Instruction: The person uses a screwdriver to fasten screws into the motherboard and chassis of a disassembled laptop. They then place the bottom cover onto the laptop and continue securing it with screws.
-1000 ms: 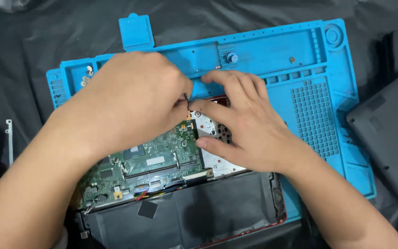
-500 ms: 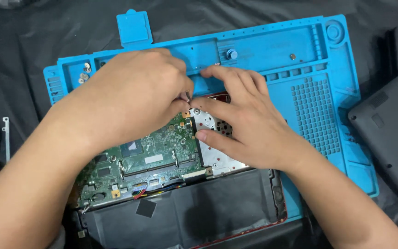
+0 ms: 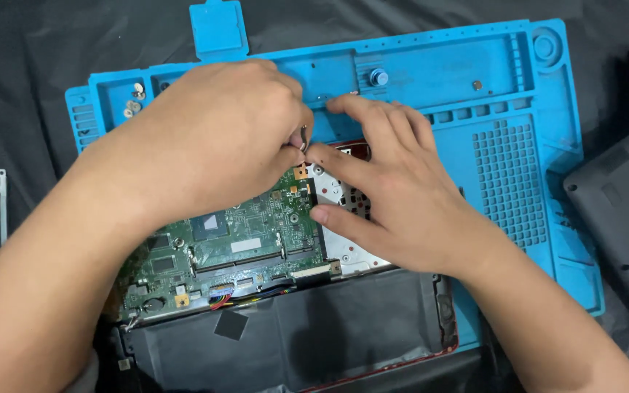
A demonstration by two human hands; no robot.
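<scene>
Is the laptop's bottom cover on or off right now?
Off. The laptop lies open on the blue mat, green circuit board exposed between both hands.

An electronics repair bench: blue silicone work mat (screws in trays) under an opened laptop.

We see a blue work mat spread over black cloth. A small blue knob and loose screws sit in its top trays. A grey laptop cover lies to the right, a thin metal bracket far left.
</scene>
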